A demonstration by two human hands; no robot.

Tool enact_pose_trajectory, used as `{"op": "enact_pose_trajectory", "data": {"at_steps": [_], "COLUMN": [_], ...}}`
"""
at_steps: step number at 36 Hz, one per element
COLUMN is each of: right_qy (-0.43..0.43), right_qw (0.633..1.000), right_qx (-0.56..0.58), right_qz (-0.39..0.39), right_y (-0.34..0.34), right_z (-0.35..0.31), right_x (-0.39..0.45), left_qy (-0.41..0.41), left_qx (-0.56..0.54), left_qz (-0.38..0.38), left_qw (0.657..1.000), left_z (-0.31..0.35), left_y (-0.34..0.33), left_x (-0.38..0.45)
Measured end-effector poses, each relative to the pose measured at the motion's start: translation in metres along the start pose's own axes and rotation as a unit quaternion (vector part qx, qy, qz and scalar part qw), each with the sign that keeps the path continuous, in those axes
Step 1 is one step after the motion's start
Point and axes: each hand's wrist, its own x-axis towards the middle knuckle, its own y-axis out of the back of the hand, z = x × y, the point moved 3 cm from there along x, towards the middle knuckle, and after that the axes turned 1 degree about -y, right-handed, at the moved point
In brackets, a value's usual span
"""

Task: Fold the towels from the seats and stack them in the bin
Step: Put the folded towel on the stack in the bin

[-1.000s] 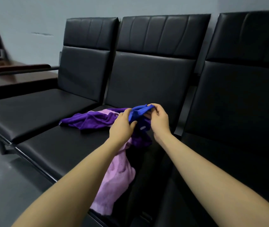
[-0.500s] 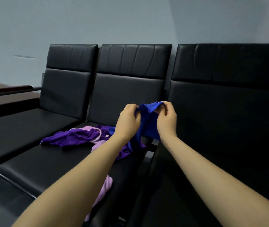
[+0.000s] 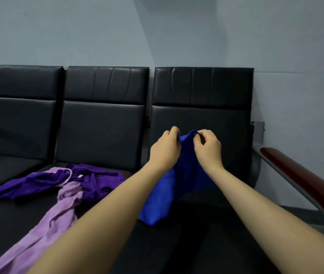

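While two hands pinch one blue towel (image 3: 163, 198), two purple towels lie.

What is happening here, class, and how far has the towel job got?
A person is holding up a blue towel in front of the right-hand seat, the left hand and right hand pinching its top edge close together. It hangs unfolded. A dark purple towel and a lilac towel lie crumpled on the middle seat. No bin is in view.
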Motion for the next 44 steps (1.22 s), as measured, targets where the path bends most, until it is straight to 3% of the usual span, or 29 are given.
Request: {"op": "enact_pose_trajectory", "data": {"at_steps": [11,17,20,28,35,40,44], "right_qy": [-0.062,-0.034,-0.022,-0.021,-0.059,-0.104,-0.144], "right_qw": [0.997,0.999,0.999,0.993,0.985,0.982,0.954], "right_qx": [0.038,0.008,0.001,0.024,-0.049,-0.117,-0.234], "right_qz": [-0.031,-0.034,-0.049,-0.114,-0.154,-0.107,-0.121], "right_y": [0.046,0.042,0.038,0.036,0.046,0.060,0.070], "right_z": [0.031,0.034,0.031,0.028,0.047,0.067,0.080], "right_x": [0.004,-0.005,-0.005,-0.011,-0.013,-0.016,-0.021], "left_qy": [-0.067,-0.128,-0.122,-0.166,-0.057,0.000,0.016], "left_qx": [0.123,0.326,0.362,0.215,0.124,0.168,0.214], "left_qz": [0.044,0.000,-0.001,0.037,0.075,0.050,0.022], "left_qw": [0.989,0.937,0.924,0.962,0.988,0.985,0.976], "left_z": [0.029,0.036,0.035,0.034,0.019,-0.001,-0.016], "left_y": [-0.013,-0.010,-0.011,-0.022,-0.014,-0.012,-0.010], "left_x": [0.003,-0.002,-0.003,-0.008,-0.007,-0.006,-0.011]}}
